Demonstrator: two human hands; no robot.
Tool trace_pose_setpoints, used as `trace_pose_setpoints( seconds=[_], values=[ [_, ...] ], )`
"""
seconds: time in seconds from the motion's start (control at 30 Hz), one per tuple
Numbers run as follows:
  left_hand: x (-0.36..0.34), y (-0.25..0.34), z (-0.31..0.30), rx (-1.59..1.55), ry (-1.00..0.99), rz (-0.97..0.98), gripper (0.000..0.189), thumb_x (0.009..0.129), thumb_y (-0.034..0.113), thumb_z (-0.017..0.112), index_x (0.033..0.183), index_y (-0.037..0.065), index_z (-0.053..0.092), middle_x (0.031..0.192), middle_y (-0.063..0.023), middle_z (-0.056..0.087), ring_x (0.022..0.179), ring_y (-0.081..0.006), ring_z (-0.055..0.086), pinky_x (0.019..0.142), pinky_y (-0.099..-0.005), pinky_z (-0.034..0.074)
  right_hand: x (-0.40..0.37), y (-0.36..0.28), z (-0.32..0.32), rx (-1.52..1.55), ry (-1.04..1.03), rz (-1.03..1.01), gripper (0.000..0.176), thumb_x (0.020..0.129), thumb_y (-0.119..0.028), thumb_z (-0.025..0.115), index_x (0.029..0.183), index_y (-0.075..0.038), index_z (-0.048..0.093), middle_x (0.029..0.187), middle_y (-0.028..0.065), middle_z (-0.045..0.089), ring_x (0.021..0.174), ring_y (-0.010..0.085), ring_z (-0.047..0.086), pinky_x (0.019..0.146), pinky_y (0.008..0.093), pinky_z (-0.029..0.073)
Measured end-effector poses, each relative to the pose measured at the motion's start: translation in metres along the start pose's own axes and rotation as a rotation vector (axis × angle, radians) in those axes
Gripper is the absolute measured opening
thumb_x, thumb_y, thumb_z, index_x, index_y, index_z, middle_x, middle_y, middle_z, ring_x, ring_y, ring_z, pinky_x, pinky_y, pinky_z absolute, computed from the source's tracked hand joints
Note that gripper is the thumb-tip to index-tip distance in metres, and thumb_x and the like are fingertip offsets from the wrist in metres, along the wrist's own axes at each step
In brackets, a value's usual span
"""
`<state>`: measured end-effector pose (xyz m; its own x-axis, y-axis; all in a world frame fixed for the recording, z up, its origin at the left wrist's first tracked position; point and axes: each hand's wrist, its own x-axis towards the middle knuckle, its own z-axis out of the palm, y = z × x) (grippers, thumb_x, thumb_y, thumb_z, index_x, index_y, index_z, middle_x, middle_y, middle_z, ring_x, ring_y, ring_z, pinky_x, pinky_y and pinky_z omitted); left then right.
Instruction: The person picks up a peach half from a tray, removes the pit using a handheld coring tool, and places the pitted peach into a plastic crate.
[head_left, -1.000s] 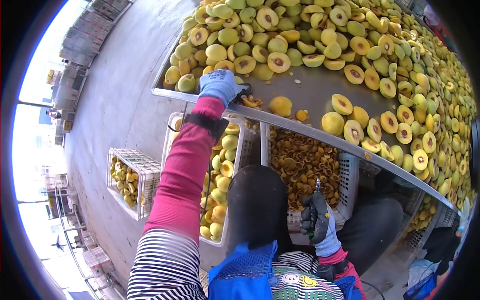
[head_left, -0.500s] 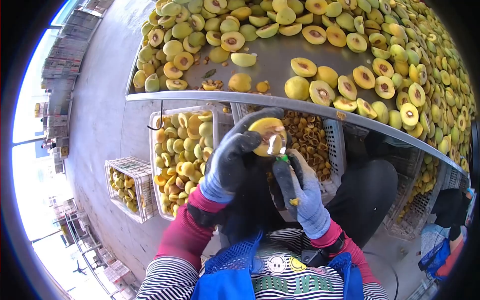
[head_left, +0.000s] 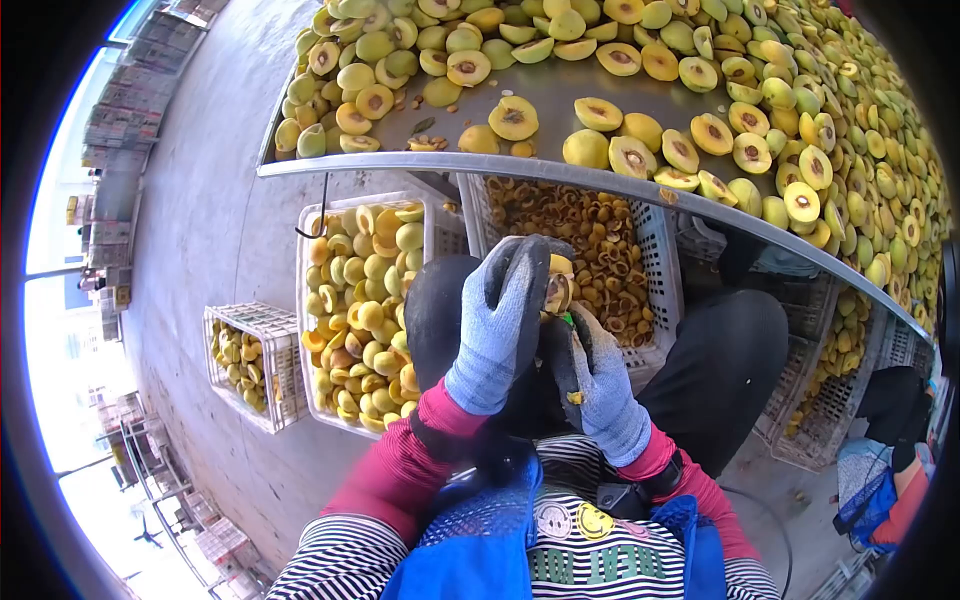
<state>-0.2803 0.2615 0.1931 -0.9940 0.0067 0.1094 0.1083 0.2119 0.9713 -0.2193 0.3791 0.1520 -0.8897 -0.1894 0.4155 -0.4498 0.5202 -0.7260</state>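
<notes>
1. Fruit half (head_left: 558,285) sits between the two gloved hands, above the person's knees, in front of the crate of scooped pieces (head_left: 655,262).
2. Left hand (head_left: 503,325): the grip pinches the fruit half at its left side, fingers pointing away from the body.
3. Right hand (head_left: 602,385): the grip is closed around a tool with a green part (head_left: 568,318), held against or just beside the fruit half; the tool's tip is too hidden to tell.
4. Beyond the hands, the metal table (head_left: 560,92) carries many cut fruits, heaped thickest at the right. One half (head_left: 513,117) lies cut face up near the table's near edge, with a small leaf (head_left: 423,126) to its left.
5. Left of the knees stands a white crate of fruit halves (head_left: 433,235); farther left, a smaller crate (head_left: 285,372) rests on the floor (head_left: 235,240).
6. Another person's sleeve (head_left: 908,500) shows at the right.
</notes>
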Motion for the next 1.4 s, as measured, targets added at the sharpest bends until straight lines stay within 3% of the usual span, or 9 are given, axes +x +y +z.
trace_pose_setpoints(
  seconds=[0.07, 0.6, 0.67, 0.83, 0.9, 0.93, 1.0, 1.2, 1.4],
  values=[
    [0.002, 0.001, 0.000, -0.083, -0.032, -0.107, 0.023, 0.092, 0.013, 0.053, 0.106, -0.005, 0.058, 0.091, -0.0068, 0.063, 0.084, -0.0100, 0.057, 0.075, -0.0239, 0.046, -0.004, -0.007, -0.003, 0.434, -0.013, 0.419, 0.036, 0.092, -0.010, 0.050, 0.122, 0.009, 0.045, 0.111, 0.0249, 0.055, 0.097, 0.0339, 0.057, 0.086, 0.0374, 0.045],
    [-0.015, 0.004, 0.020, -0.254, 0.041, -0.192, 0.021, 0.091, 0.013, 0.054, 0.103, -0.004, 0.058, 0.090, -0.0059, 0.063, 0.084, -0.0085, 0.056, 0.074, -0.0234, 0.046, -0.021, -0.006, -0.009, 0.074, 0.034, 0.135, 0.038, 0.091, -0.011, 0.051, 0.124, 0.007, 0.045, 0.117, 0.0244, 0.052, 0.101, 0.0350, 0.056, 0.089, 0.0382, 0.044],
    [-0.014, -0.001, 0.016, -0.290, 0.001, -0.205, 0.021, 0.091, 0.014, 0.054, 0.103, -0.003, 0.058, 0.090, -0.0059, 0.063, 0.084, -0.0088, 0.056, 0.074, -0.0235, 0.046, -0.013, -0.013, -0.021, 0.567, -0.046, 0.544, 0.038, 0.093, -0.015, 0.048, 0.123, 0.007, 0.045, 0.117, 0.0236, 0.053, 0.101, 0.0331, 0.057, 0.090, 0.0375, 0.044],
    [-0.025, 0.009, 0.029, -0.311, 0.040, -0.226, 0.023, 0.092, 0.017, 0.053, 0.105, -0.003, 0.057, 0.092, -0.0059, 0.062, 0.085, -0.0098, 0.057, 0.076, -0.0237, 0.046, -0.018, -0.019, -0.015, 0.450, 0.057, 0.427, 0.039, 0.095, -0.018, 0.046, 0.123, 0.008, 0.045, 0.114, 0.0222, 0.055, 0.103, 0.0313, 0.057, 0.091, 0.0363, 0.043],
    [-0.030, 0.013, 0.033, 0.204, 0.156, 0.163, 0.024, 0.093, 0.017, 0.052, 0.106, -0.002, 0.057, 0.096, -0.0062, 0.061, 0.087, -0.0102, 0.056, 0.078, -0.0239, 0.045, -0.013, -0.025, -0.016, 0.453, 0.103, 0.403, 0.039, 0.094, -0.018, 0.047, 0.123, 0.009, 0.045, 0.114, 0.0222, 0.055, 0.103, 0.0316, 0.056, 0.091, 0.0365, 0.043],
    [-0.030, 0.009, 0.032, -0.297, 0.131, -0.069, 0.023, 0.093, 0.017, 0.051, 0.107, -0.002, 0.057, 0.098, -0.0062, 0.060, 0.090, -0.0103, 0.055, 0.079, -0.0239, 0.045, -0.008, -0.029, -0.020, 0.504, 0.068, 0.471, 0.039, 0.094, -0.018, 0.047, 0.123, 0.009, 0.044, 0.116, 0.0227, 0.053, 0.105, 0.0328, 0.056, 0.091, 0.0374, 0.043],
    [-0.030, 0.014, 0.030, -0.342, 0.127, -0.115, 0.023, 0.093, 0.017, 0.051, 0.107, -0.002, 0.057, 0.098, -0.0060, 0.060, 0.090, -0.0102, 0.055, 0.079, -0.0240, 0.045, -0.010, -0.030, -0.020, 0.556, 0.030, 0.542, 0.040, 0.094, -0.018, 0.047, 0.123, 0.009, 0.044, 0.119, 0.0233, 0.051, 0.107, 0.0340, 0.055, 0.092, 0.0384, 0.043],
    [-0.029, 0.008, 0.027, -0.402, 0.091, -0.203, 0.022, 0.093, 0.014, 0.052, 0.107, -0.002, 0.057, 0.095, -0.0053, 0.061, 0.087, -0.0088, 0.055, 0.077, -0.0230, 0.045, -0.028, -0.008, -0.009, 0.079, 0.033, 0.125, 0.039, 0.095, -0.016, 0.047, 0.127, 0.006, 0.042, 0.118, 0.0207, 0.052, 0.104, 0.0267, 0.055, 0.090, 0.0361, 0.044],
    [-0.023, 0.001, 0.023, -0.279, -0.009, -0.193, 0.022, 0.092, 0.011, 0.052, 0.107, -0.004, 0.057, 0.094, -0.0077, 0.063, 0.086, -0.0103, 0.058, 0.076, -0.0236, 0.047, -0.038, 0.004, -0.009, 0.572, -0.031, 0.517, 0.039, 0.095, -0.015, 0.049, 0.127, 0.006, 0.042, 0.114, 0.0144, 0.053, 0.101, 0.0190, 0.055, 0.087, 0.0294, 0.044]
  ],
)
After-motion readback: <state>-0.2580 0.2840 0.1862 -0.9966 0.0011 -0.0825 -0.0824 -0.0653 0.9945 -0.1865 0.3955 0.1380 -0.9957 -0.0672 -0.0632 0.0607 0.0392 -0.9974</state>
